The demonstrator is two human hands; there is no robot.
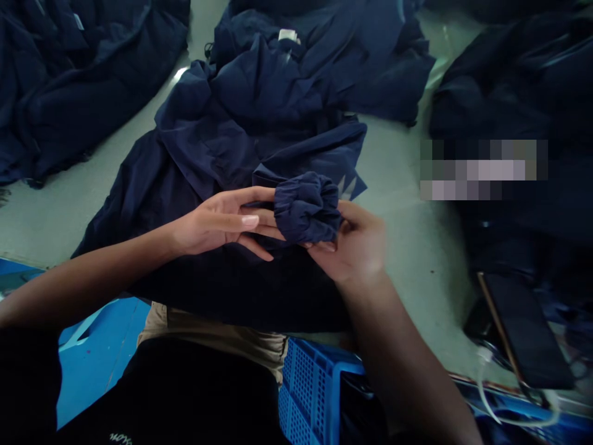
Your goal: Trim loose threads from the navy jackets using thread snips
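A gathered elastic cuff point(308, 207) of a navy garment point(222, 148) is held up in front of me, over the rest of the cloth. My left hand point(222, 222) reaches into the cuff from the left; some of its fingers are inside, and the thumb and little finger lie stretched out in the open. At the cuff's right edge, my right hand point(356, 238) pinches the fabric between thumb and fingers, with the fingertips partly hidden behind it. Pale pointed marks show on the garment just behind the cuff. A white label point(288, 35) lies on navy cloth farther back.
More navy garments lie at left point(83, 86) and right point(509, 93) on the pale green table point(407, 247). A phone point(525, 330) with a white cable point(484, 383) rests at the right front. Below the table edge stands a blue plastic crate point(310, 386).
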